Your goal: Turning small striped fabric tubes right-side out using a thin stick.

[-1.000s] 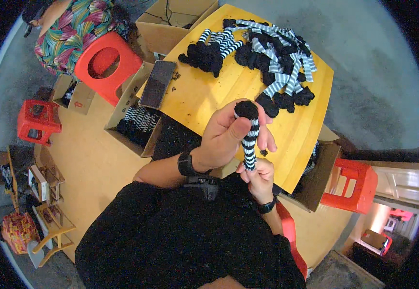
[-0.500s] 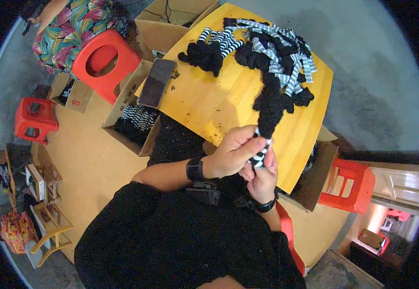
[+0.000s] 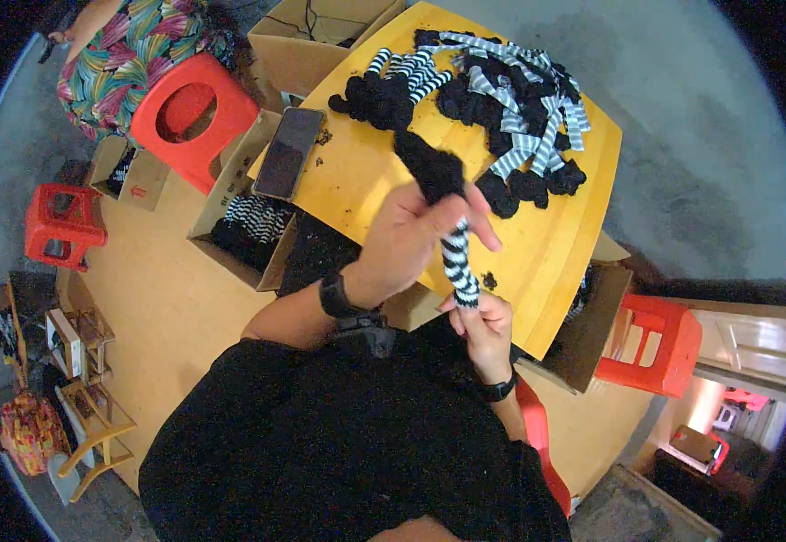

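A knitted piece (image 3: 455, 257), with a black fuzzy part and a black-and-white striped tube, stretches between my hands over the table's near edge. My left hand (image 3: 402, 239) is closed round it where the black part meets the stripes, and the black part (image 3: 433, 172) sticks out past my fingers. At the striped tube's lower end my right hand (image 3: 485, 330) grips the opening; whether a finger is inside cannot be seen. Farther off lie a pile of similar grey-striped pieces (image 3: 524, 144) and a smaller bunch of black-and-white striped ones (image 3: 393, 95).
The yellow table (image 3: 357, 176) carries a phone (image 3: 290, 154) at its left edge and dark lint. Cardboard boxes (image 3: 271, 257) with knitted pieces stand beside it; another box (image 3: 582, 348) is at right. Red stools (image 3: 196, 113) stand around. A person in patterned clothing (image 3: 131, 59) is at upper left.
My left hand has moved up and left along the knitted piece, drawing its black part away from the pile. The striped tube now shows at full length. My right hand is slightly lower.
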Demonstrator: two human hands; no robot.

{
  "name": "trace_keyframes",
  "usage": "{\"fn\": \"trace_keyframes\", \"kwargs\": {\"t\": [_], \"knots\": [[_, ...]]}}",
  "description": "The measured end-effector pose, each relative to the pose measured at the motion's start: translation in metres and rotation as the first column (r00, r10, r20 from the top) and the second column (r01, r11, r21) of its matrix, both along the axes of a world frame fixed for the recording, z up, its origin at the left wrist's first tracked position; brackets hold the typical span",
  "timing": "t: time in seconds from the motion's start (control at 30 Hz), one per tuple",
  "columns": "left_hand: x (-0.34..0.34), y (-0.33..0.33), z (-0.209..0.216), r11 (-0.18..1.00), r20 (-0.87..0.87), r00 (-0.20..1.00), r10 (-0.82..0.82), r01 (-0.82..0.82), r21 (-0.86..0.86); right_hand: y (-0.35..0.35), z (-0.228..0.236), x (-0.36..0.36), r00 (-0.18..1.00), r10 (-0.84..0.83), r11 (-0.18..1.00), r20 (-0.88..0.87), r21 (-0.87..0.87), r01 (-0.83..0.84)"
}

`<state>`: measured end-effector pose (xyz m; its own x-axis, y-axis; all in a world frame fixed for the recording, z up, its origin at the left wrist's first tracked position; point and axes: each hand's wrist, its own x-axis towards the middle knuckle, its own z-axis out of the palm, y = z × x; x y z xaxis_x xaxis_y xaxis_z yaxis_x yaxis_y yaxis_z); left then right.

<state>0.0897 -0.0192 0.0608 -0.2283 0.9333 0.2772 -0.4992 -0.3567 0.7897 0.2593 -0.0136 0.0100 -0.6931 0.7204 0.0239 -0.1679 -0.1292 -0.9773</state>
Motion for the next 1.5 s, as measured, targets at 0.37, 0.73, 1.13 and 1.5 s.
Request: {"fn": "trace_keyframes", "kwargs": {"t": [0.37,0.73,1.13,1.5], "knots": [[0.011,-0.008,0.0,0.942,-0.027,0.962,-0.271,0.26,-0.213,0.004,0.005,-0.005,0.997,-0.062,0.993,-0.05,-0.1,0.056],[0.008,-0.006,0.007,0.996,-0.119,0.99,0.081,-0.086,-0.032,0.004,0.003,-0.002,0.995,-0.019,0.998,-0.095,-0.061,0.014],[-0.004,-0.007,0.013,0.99,-0.223,0.975,-0.014,-0.018,-0.143,0.004,0.008,-0.005,0.984,0.039,0.941,-0.176,-0.323,-0.095],[0.009,-0.008,0.005,0.948,-0.019,0.968,-0.251,0.242,-0.207,-0.006,0.007,-0.024,0.969,-0.192,0.98,-0.155,0.027,0.199]]}}
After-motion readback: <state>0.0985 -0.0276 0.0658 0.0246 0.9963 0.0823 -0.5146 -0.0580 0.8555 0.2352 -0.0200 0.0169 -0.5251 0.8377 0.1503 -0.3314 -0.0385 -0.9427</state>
